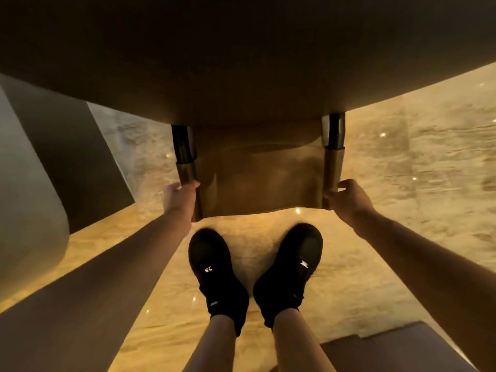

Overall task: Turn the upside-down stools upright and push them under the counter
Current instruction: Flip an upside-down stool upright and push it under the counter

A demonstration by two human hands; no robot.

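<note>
A stool (259,181) with a glossy brown curved back stands upright on the floor, its front part hidden under the dark counter (241,63). Two uprights with black upper sections flank the back. My left hand (180,196) grips the left upright near its lower end. My right hand (347,196) holds the right upright, fingers curled round its edge. Both arms reach forward and down from the bottom corners of the view.
My two feet in black shoes (255,272) stand on the polished beige marble floor (402,170) just behind the stool. A grey wall or pillar (40,170) rises at the left. A brown surface (389,350) shows at the bottom right.
</note>
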